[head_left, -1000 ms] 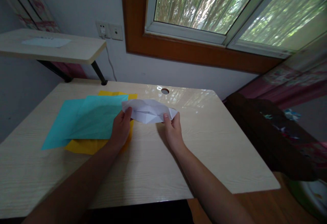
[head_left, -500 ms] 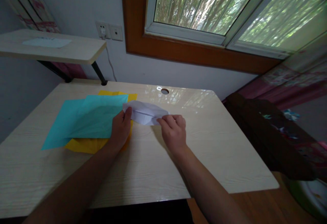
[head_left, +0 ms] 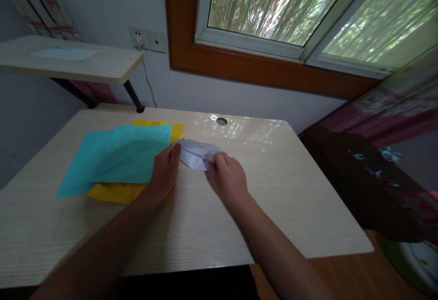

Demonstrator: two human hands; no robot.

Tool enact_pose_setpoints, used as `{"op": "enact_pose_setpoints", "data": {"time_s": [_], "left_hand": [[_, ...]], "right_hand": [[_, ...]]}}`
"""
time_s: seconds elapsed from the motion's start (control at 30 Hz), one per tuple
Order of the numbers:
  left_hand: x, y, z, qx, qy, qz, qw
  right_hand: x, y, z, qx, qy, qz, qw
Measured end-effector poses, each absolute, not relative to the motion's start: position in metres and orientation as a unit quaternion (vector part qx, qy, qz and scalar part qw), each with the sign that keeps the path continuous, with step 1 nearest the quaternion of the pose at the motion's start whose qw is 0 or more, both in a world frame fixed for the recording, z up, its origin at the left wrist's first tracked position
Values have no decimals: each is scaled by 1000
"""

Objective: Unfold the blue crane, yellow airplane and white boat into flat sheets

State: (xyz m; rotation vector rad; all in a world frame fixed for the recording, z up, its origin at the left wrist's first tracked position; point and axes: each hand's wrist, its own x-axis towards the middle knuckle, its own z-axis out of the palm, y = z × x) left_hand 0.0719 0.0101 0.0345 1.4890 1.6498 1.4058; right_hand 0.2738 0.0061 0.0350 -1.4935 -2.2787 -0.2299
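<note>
Between my two hands is a folded sheet of white paper (head_left: pixel 195 155), creased along its length and held just above the desk. My left hand (head_left: pixel 166 165) pinches its left end, thumb on top. At the other end, my right hand (head_left: pixel 228 172) has its fingers closed on the paper; the fingertips are partly hidden. Left of the white paper, turquoise paper sheets (head_left: pixel 130 154) lie overlapping on top of yellow paper (head_left: pixel 118 192), and my left hand is over their right edge.
The pale wooden desk (head_left: pixel 290 208) has a round cable hole (head_left: pixel 221 121) near its back edge. A raised shelf (head_left: pixel 112 65) at the back left carries a white sheet (head_left: pixel 65 54). Behind are a wall socket (head_left: pixel 138 38) with a plugged-in cable and a window (head_left: pixel 256 12).
My right hand has moved slightly left and its fingers have curled further around the paper's right end. My left hand has shifted a little right. The white paper looks more bent.
</note>
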Motion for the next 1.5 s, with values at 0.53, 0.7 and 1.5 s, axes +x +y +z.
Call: {"op": "enact_pose_setpoints", "data": {"time_s": [0.53,0.7,1.5], "left_hand": [[77,7,30,662,494,497,266],[76,8,24,735,460,463,185],[75,11,28,685,487,487,238]], "right_hand": [[266,4,28,-488,-841,34,233],[263,5,28,-534,-825,54,176],[273,15,27,-444,-844,-53,295]]}}
